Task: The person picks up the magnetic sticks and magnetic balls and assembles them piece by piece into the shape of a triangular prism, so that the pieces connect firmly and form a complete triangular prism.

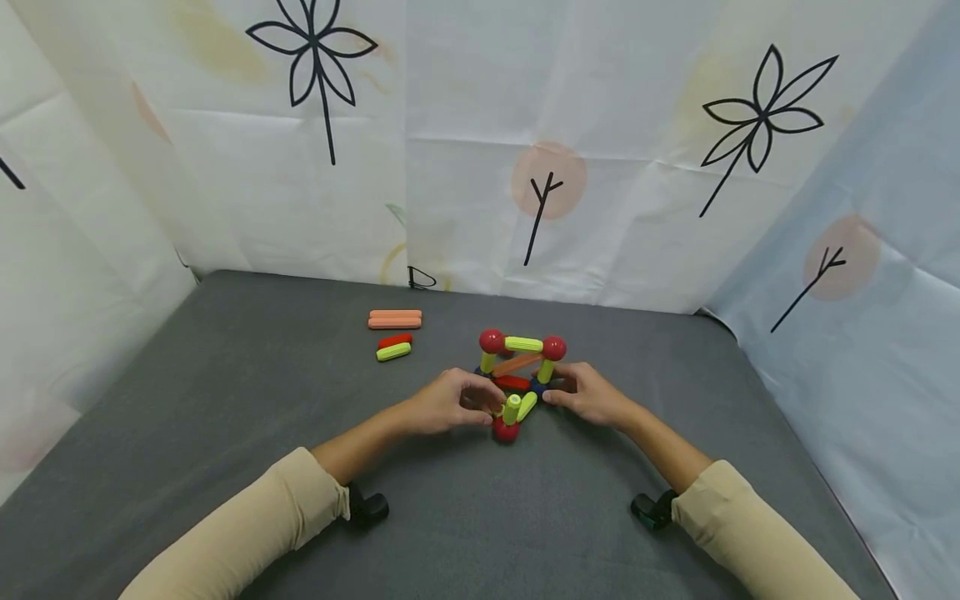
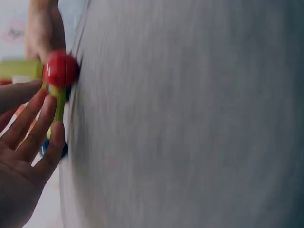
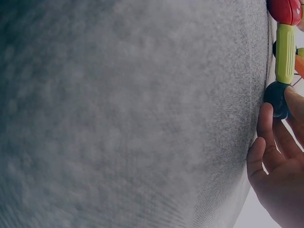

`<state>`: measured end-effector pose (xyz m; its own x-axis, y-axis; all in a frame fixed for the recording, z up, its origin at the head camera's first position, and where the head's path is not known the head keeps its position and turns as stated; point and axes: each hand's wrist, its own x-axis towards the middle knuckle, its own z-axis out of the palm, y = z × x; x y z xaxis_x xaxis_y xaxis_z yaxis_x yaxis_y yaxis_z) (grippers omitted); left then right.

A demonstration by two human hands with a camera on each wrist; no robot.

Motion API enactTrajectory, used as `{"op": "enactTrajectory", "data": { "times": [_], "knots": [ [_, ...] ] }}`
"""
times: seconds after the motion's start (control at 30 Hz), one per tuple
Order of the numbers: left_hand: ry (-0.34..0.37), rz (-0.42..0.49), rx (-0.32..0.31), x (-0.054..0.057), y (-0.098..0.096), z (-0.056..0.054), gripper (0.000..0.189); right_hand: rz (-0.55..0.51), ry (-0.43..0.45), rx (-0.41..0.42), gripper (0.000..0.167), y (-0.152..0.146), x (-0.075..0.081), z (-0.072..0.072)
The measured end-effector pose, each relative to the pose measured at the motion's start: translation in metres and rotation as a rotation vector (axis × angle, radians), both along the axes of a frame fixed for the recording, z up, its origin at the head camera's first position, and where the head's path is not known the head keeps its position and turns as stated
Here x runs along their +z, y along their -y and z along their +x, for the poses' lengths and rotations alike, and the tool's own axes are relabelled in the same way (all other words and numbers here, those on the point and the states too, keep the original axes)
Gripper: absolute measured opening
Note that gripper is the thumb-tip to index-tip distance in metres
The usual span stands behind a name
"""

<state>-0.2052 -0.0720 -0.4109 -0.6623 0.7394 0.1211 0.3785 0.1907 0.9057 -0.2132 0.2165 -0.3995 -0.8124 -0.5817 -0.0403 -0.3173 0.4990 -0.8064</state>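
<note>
A toy frame of colored rods and balls stands on the gray cloth. Its front corner is a red ball (image 1: 506, 430), from which a short yellow-green rod (image 1: 512, 408) rises. The left hand (image 1: 459, 402) is at this corner, thumb and fingertips bent about the side rod (image 2: 60, 108) behind the red ball. On the other side, the right hand (image 1: 591, 395) pinches a dark blue ball (image 3: 277, 99) between thumb and fingers. Behind, two upright rods carry red balls (image 1: 553, 347) joined by a yellow-green crossbar (image 1: 523, 343). An orange rod (image 1: 517, 364) slants inside the frame.
Two orange rods (image 1: 394, 320) lie side by side at the back left of the gray tabletop (image 1: 247, 392). Just in front of them are a loose red rod (image 1: 395, 340) and a yellow-green rod (image 1: 393, 352). A printed white curtain (image 1: 465, 208) hangs behind the table.
</note>
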Motion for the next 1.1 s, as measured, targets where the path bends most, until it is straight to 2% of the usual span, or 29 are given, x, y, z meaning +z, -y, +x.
{"op": "enactTrajectory", "data": {
  "times": [0.07, 0.13, 0.33, 0.4, 0.47, 0.7, 0.93, 1.1],
  "knots": [
    [0.001, -0.014, 0.003, -0.002, 0.008, -0.010, 0.024, 0.001, 0.003, -0.001, 0.040, 0.000, 0.000, 0.000],
    [-0.028, -0.040, 0.039, -0.003, 0.016, -0.020, 0.021, 0.002, 0.007, -0.001, 0.040, 0.000, 0.000, 0.000],
    [-0.148, -0.155, 0.248, -0.002, 0.026, -0.048, 0.023, -0.003, 0.018, -0.002, 0.041, -0.001, -0.001, 0.000],
    [-0.158, -0.155, 0.295, -0.004, 0.022, -0.057, 0.027, -0.005, 0.022, -0.002, 0.041, -0.001, -0.001, 0.000],
    [-0.152, -0.143, 0.316, -0.006, 0.017, -0.065, 0.031, -0.004, 0.026, -0.003, 0.041, -0.001, -0.001, -0.001],
    [-0.116, -0.150, 0.311, -0.007, -0.003, -0.083, 0.040, 0.010, 0.023, -0.015, 0.040, -0.001, -0.001, -0.001],
    [-0.072, -0.175, 0.288, -0.006, -0.020, -0.094, 0.048, 0.012, 0.024, -0.014, 0.040, -0.002, -0.001, -0.002],
    [-0.084, -0.191, 0.280, -0.009, -0.030, -0.100, 0.053, 0.009, 0.024, -0.012, 0.041, -0.002, 0.000, -0.002]
  ]
}}
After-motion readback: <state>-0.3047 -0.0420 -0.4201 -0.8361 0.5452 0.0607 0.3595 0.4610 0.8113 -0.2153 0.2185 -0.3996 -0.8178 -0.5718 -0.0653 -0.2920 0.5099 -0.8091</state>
